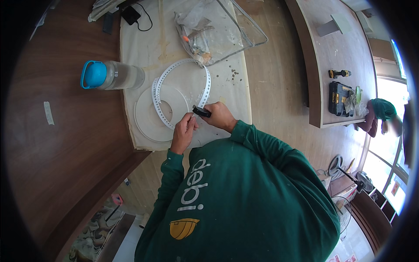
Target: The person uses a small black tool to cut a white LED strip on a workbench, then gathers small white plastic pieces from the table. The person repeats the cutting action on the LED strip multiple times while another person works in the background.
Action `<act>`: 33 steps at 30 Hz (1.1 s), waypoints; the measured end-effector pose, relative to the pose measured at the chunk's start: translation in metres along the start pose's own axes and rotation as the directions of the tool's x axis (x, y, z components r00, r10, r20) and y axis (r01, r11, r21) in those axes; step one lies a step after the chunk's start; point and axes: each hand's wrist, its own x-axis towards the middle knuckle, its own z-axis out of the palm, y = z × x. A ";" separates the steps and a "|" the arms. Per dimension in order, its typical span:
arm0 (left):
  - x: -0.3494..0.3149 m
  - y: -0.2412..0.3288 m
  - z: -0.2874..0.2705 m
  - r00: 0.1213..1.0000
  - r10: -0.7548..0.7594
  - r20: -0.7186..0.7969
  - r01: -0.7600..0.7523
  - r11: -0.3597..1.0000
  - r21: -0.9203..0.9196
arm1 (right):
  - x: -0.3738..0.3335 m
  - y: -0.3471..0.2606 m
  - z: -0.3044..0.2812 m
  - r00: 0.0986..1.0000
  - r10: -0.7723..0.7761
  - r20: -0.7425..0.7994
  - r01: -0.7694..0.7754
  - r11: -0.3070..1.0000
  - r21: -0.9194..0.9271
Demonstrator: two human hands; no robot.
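A long white strip (207,86) with a row of holes curls in a loose coil on the covered table. Fingers of my left hand (183,133) pinch its near end. My right hand (221,117) is closed around a small black hand tool (201,112), whose head meets the strip just beyond my left fingertips. The tool's exact kind is hard to make out. Under the coil lies a flat, pale round disc (146,126), partly covered by the strip.
A clear bottle with a blue lid (95,74) lies left of the coil. Farther off are a clear plastic bag (196,37), a metal frame (253,37) and a black adapter (131,15). Small dark bits dot the table. A drill (339,74) and another person (384,110) are at right.
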 end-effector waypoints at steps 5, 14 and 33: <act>-0.007 -0.013 -0.001 1.000 0.028 0.005 -0.029 0.995 0.091 | 0.002 -0.014 -0.013 0.998 -0.021 0.051 0.018 0.998 0.058; -0.002 -0.001 -0.001 0.999 0.036 0.002 -0.036 0.999 0.025 | -0.001 -0.023 -0.019 0.997 -0.015 0.072 0.010 0.997 0.073; 0.000 0.001 -0.001 0.999 0.044 0.005 -0.044 0.999 0.024 | -0.004 -0.020 -0.008 1.000 0.005 0.011 -0.005 1.000 -0.010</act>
